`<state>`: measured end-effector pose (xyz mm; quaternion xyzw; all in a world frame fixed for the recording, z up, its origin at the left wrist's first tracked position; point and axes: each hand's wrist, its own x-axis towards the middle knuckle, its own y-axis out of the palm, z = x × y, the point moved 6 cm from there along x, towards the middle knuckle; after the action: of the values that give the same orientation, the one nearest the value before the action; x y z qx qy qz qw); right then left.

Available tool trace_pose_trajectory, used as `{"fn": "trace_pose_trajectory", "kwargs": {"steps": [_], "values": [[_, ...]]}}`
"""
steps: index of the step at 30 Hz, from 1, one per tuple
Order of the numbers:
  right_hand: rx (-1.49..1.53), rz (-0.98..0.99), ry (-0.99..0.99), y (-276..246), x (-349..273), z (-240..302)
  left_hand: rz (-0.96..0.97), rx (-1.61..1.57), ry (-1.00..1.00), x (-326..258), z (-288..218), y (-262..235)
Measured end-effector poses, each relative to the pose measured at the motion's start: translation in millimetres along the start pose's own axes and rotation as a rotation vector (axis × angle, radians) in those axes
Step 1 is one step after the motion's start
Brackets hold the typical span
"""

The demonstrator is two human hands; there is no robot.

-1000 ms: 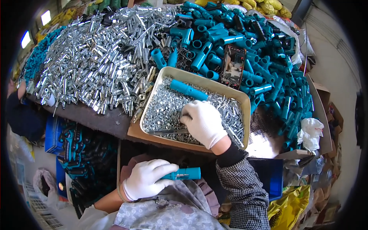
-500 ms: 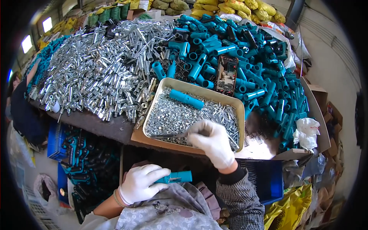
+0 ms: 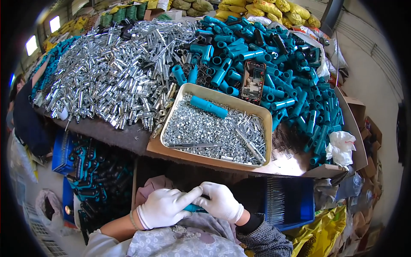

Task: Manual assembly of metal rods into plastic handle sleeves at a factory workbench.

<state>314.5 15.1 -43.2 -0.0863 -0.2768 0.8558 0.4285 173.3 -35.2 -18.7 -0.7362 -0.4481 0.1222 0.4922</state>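
Both my hands wear white gloves and meet over my lap, in front of the table edge. My left hand [image 3: 165, 208] is wrapped round a teal plastic tube-shaped housing [image 3: 194, 208], of which only a small part shows. My right hand [image 3: 220, 203] has its fingers pinched at the left fingertips, over the housing; anything small between them is hidden. Beyond them stands a cream tray [image 3: 268, 137] full of small metal parts. Another teal housing [image 3: 209, 106] lies on these parts, along with a slim flat metal bar [image 3: 195, 145] and a metal rod [image 3: 252, 147].
Silver metal sleeves [image 3: 111, 73] are heaped at left, teal housings [image 3: 295, 85] at right. A phone [image 3: 253, 82] leans behind the tray. Below the table are a blue crate [image 3: 302, 201] with springs [image 3: 275, 201] and black-and-teal handles [image 3: 94, 171]. A person [image 3: 28, 115] is at far left.
My right hand has come from the tray down to my left hand and the housing. The housing, plainly visible before, is now mostly covered by the gloves.
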Motion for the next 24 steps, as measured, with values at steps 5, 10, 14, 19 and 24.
{"fn": "trace_pose_trajectory", "kwargs": {"steps": [5,10,14,19,24], "values": [[-0.242,-0.069,-0.131,1.9,-8.2,9.7,-0.067,0.014,-0.038,-1.7,5.3,-1.9],[-0.505,-0.101,-0.333,10.8,-20.7,18.3,-0.072,0.032,-0.058,-4.4,11.6,-5.9],[-0.535,-0.014,-0.300,19.9,-22.2,7.5,-0.072,-0.038,-0.070,-6.1,17.5,3.0],[-0.610,0.035,-0.505,12.4,-8.8,20.9,-0.022,-0.196,-0.246,-17.2,28.6,16.5],[-0.601,0.043,-0.670,8.6,10.5,28.0,-0.093,-0.434,-0.370,-21.2,38.5,12.3]]}}
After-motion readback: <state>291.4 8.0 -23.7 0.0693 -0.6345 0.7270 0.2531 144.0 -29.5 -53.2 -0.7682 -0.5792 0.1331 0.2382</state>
